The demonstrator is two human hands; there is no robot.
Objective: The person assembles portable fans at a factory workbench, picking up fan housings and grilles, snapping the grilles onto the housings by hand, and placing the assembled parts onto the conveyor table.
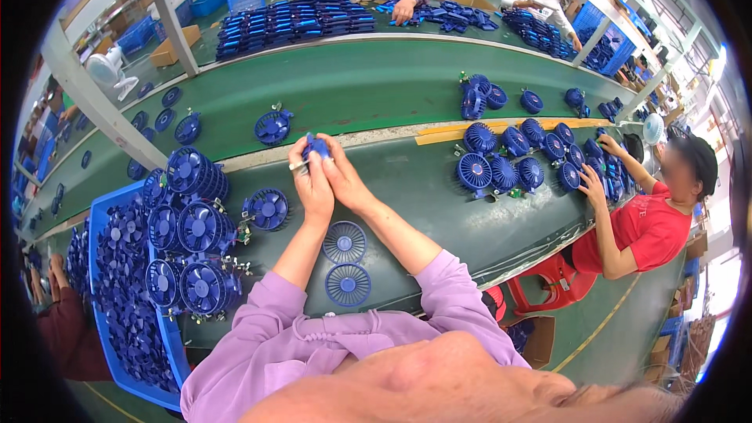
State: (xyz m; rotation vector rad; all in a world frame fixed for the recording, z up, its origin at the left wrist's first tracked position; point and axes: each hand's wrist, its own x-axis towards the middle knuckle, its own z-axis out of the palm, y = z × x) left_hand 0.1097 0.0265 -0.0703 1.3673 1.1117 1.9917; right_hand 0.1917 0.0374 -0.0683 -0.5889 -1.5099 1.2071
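Observation:
Both of my hands are closed round a small blue fan part (316, 146), held above the far edge of the green bench. Fingers hide most of it, so its exact shape cannot be made out. My left hand (312, 188) grips it from the left, and my right hand (345, 176) wraps it from the right, the wrists close together. Below them, between my forearms, lie two round blue fan grilles (345, 242), one nearer me than the other. Left of my left forearm lies a blue fan housing with blades (268, 209), a small circuit board beside it.
At left, stacked fan housings (200, 227) stand beside a blue crate (174, 352) full of blades. Beyond the bench runs a green conveyor (352, 70) carrying fan units. A person in red (642, 227) handles fans (505, 172) at right; others work across the belt.

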